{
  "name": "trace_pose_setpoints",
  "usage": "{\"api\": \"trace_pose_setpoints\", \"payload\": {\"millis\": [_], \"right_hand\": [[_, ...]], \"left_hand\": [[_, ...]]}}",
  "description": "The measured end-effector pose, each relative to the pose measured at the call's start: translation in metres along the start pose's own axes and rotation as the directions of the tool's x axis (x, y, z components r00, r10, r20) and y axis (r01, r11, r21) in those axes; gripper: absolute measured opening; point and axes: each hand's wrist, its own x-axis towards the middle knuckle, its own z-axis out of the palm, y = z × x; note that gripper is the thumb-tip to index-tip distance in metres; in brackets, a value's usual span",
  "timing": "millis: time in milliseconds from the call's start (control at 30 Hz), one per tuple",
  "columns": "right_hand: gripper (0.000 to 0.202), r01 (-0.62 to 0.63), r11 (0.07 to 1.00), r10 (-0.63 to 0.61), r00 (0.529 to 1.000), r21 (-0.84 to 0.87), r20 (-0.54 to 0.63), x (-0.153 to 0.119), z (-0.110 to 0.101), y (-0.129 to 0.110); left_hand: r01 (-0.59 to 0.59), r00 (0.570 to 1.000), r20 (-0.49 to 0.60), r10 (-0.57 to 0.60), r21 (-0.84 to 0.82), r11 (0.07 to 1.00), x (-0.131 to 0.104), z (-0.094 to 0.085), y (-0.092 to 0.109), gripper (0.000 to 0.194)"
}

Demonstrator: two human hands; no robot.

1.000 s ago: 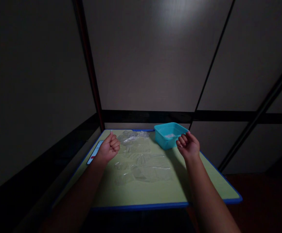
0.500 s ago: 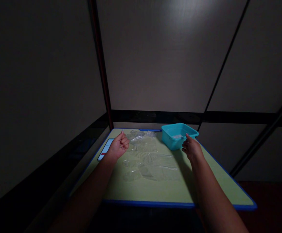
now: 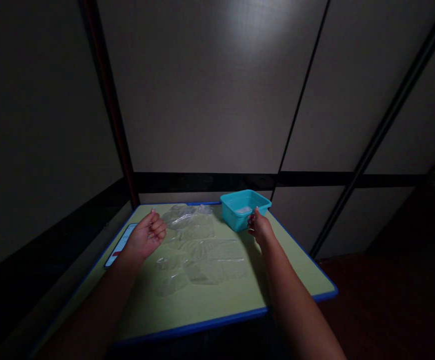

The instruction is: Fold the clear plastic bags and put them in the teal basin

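Observation:
My left hand [image 3: 149, 234] is raised over the left side of the table, its fingers curled in and the thumb against the index finger. What it holds, if anything, cannot be made out. My right hand [image 3: 259, 226] is pinched in front of the near right side of a turquoise plastic basket [image 3: 234, 219]; whether it touches the rim is unclear. Anything in that pinch is too small to see. A pale piece [image 3: 244, 210] lies inside the basket. Between my hands, several clear plastic bags [image 3: 217, 250] lie flat on the table, with a crumpled clear one [image 3: 183, 215] at the back.
A phone [image 3: 122, 245] with a lit screen lies at the table's left edge, partly behind my left wrist. The pale green table [image 3: 210, 310] has a blue rim. Panelled walls [image 3: 202, 100] stand close behind and to the left. Dark floor [image 3: 371, 295] shows at the right.
My view has turned to the right and tilted, so the table, basket and hands appear further left. Both hands keep nearly the same pose over the table.

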Motion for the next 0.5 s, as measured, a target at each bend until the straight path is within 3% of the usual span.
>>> {"api": "trace_pose_setpoints", "payload": {"millis": [200, 367, 500], "right_hand": [[0.039, 0.057, 0.998, -0.057, 0.998, 0.007, 0.022, 0.001, 0.006, 0.004], [0.042, 0.109, 0.994, -0.11, 0.992, 0.028, 0.064, -0.001, 0.011, 0.008], [0.048, -0.008, 1.0, 0.011, 0.995, -0.031, 0.103, -0.003, 0.012, 0.008]], "left_hand": [[0.022, 0.999, 0.032, -0.024, 0.05, 0.999, -0.005, 0.007, 0.0, 0.04], [0.067, 0.995, 0.061, -0.081, 0.205, 0.976, -0.006, 0.011, -0.007, 0.033], [0.039, 0.998, 0.03, -0.048, 0.255, 0.966, -0.004, 0.009, -0.012, 0.028]]}}
